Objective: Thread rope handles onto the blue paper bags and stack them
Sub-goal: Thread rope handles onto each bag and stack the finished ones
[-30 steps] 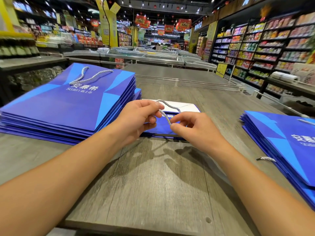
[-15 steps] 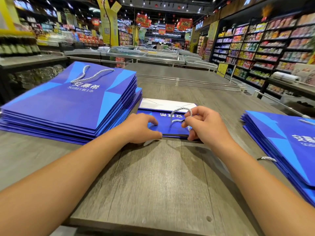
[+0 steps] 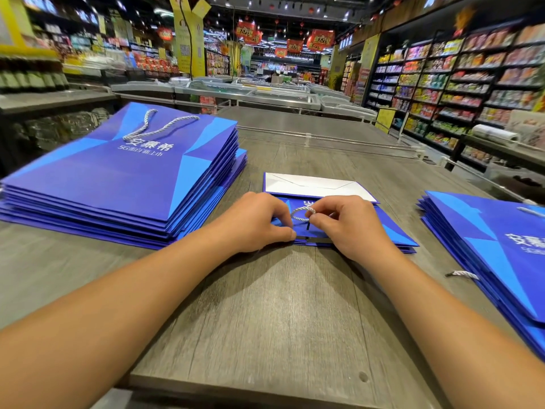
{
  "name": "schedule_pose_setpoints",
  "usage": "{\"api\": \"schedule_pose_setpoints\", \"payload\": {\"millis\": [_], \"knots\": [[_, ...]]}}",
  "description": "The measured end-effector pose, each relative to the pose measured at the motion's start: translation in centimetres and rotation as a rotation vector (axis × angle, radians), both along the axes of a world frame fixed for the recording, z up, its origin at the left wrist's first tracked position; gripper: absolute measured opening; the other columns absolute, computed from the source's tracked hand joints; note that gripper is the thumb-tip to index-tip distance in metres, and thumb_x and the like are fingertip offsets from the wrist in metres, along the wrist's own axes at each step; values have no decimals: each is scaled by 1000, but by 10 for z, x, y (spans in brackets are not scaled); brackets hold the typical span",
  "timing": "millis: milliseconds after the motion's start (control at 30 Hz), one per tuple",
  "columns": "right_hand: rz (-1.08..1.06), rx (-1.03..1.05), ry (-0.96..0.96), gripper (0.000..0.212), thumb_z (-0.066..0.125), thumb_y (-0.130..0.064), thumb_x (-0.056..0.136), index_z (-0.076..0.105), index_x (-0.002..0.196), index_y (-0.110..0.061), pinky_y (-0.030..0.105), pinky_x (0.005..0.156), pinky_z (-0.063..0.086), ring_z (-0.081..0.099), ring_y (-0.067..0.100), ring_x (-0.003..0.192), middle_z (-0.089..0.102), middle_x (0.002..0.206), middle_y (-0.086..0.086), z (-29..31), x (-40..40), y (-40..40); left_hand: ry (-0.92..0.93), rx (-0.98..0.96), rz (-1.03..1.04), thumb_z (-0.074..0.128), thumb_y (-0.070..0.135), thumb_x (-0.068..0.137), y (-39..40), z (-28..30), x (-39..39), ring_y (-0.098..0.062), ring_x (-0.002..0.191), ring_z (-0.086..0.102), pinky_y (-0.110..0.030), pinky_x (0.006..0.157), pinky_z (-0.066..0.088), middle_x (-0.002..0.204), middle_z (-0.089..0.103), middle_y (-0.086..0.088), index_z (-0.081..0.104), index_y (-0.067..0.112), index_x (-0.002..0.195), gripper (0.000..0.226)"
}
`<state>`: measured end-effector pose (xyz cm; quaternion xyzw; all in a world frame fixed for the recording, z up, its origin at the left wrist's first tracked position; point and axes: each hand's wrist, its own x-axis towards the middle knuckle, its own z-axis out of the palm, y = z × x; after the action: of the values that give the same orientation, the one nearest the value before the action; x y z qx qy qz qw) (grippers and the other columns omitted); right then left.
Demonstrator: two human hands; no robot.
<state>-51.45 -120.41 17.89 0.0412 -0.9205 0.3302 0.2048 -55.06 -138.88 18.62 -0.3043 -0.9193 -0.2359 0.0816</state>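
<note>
A rope loop (image 3: 300,213) is pinched by both hands (image 3: 298,224) over the flat bag (image 3: 392,231) at twelve o'clock; threading its end probably follows.

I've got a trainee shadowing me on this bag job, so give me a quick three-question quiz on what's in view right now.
1. True or false: the bag being worked on lies flat on the table between two stacks.
2. Which hand pinches the rope loop? A) left hand B) right hand C) neither
3. Fill in: the rope handle lying on top of the left stack is coloured ____.

Key: 1 true; 2 B; 3 white-grey.
</note>
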Motion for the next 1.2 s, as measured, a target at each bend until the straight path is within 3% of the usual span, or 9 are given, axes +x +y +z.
{"api": "schedule_pose_setpoints", "payload": {"millis": [133,200,267,467,700,900,1000,1200], "knots": [[-18,51,0,13,70,-20,87,71,77,-29,5,60,34,51,-6,61,63,69,-21,-3,-3,-1,36,4,-14,68,39,88,2,0,1,-5,70,44,-23,66,29,64,49,19,75,24,93,17],[-30,73,1,7,70,-22,88,75,83,-24,13,64,37,52,-2,65,65,73,-17,-3,-4,1,36,0,-11,67,37,90,3,1,1,-5,69,43,-24,65,29,63,48,20,74,23,92,16],[-39,93,-20,7,69,-24,89,75,87,-21,24,69,38,54,5,72,68,79,-10,-3,-4,2,35,-1,-18,65,36,91,3,1,1,-5,68,43,-25,63,28,63,49,19,74,22,90,17],[-46,120,-65,10,65,-24,92,68,82,-23,27,69,37,56,16,80,66,80,-5,-1,-4,4,41,7,-22,64,35,91,3,-1,0,-11,77,50,-25,68,34,87,70,6,74,21,89,17],[-102,186,-37,8,64,-26,92,70,86,-26,36,79,50,59,21,85,69,86,-2,-5,-9,-1,49,13,-18,63,35,93,4,-1,2,-3,63,46,-27,61,32,76,64,6,73,20,90,19],[-15,137,-111,16,64,-18,93,63,80,-28,30,74,46,58,21,83,68,84,0,5,-4,4,44,28,-14,63,36,93,4,-1,2,0,64,46,-24,59,33,81,68,3,74,20,90,19],[-7,130,-127,18,65,-16,92,63,78,-28,28,70,44,58,19,82,67,81,-3,7,-1,7,42,7,-18,66,36,91,3,-1,2,4,66,43,-11,55,26,74,60,13,75,23,92,16],[-40,133,-73,13,67,-22,91,68,81,-31,29,75,45,55,15,81,65,79,-9,1,-2,1,45,-12,-11,71,37,87,2,0,4,3,61,40,-12,50,27,59,47,17,77,26,93,14]]}}
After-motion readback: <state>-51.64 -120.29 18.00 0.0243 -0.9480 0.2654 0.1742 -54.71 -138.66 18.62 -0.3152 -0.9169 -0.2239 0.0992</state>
